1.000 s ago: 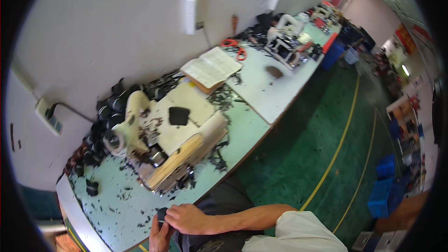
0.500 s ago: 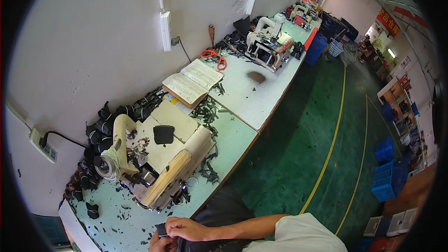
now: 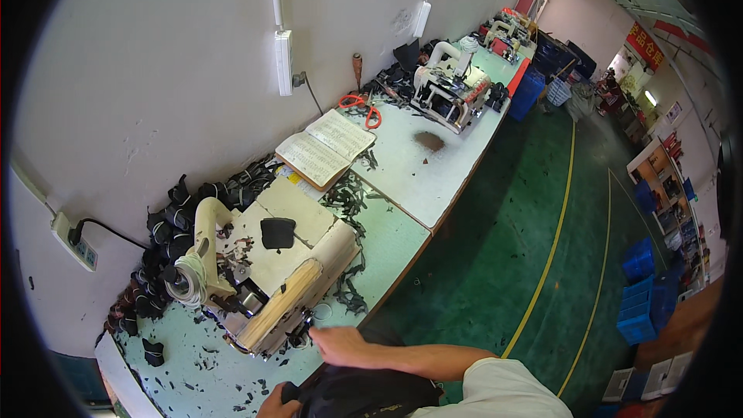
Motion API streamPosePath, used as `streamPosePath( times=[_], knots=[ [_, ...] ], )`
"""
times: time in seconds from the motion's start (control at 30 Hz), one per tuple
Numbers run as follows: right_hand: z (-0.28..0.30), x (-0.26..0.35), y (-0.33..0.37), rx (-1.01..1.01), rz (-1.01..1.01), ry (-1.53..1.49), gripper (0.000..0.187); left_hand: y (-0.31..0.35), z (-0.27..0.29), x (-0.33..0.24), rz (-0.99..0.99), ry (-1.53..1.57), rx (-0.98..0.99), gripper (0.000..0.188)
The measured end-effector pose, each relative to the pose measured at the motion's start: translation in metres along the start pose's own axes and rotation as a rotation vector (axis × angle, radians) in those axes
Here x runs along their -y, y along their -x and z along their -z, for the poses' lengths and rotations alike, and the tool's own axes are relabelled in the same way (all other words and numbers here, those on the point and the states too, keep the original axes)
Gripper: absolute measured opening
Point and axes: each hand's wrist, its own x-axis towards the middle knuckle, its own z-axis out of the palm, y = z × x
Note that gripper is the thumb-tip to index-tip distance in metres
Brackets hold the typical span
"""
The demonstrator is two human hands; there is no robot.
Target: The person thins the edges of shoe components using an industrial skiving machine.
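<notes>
My left hand [image 3: 277,403] is at the lower edge of the head view, its fingers closed on a small dark piece [image 3: 290,392] whose kind I cannot make out. My right hand [image 3: 340,345] reaches to the front edge of a cream machine [image 3: 290,282], beside its small metal parts. The right fingers are bent together; whatever they hold, if anything, is hidden. A flat black pad [image 3: 278,233] lies on top of the machine. White thread [image 3: 186,279] is wound near its left end.
Dark scraps litter the pale green table [image 3: 387,232], and black bundled pieces [image 3: 166,224] are heaped along the wall. Farther off are an open notebook [image 3: 325,147], orange-handled scissors [image 3: 371,114] and a second machine [image 3: 449,93]. Right of the table runs a green floor [image 3: 495,240].
My right hand has left the dark piece and moved up and right to the machine's front edge. The left hand keeps the piece, slightly right of before. The view has shifted a little.
</notes>
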Motion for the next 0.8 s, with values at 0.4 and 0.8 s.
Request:
streamPosePath(
  times=[0.4, 0.8],
  knots=[
    [-0.005, 0.018, 0.008, -0.222, 0.07, -0.39, 0.037, 0.0, -0.028, -0.02, 0.028, 0.034, -0.537, 0.068],
    [-0.062, 0.068, -0.002, 0.093, 0.383, -0.62, 0.041, 0.013, -0.027, -0.057, 0.053, 0.051, -0.512, 0.061]
  ],
)
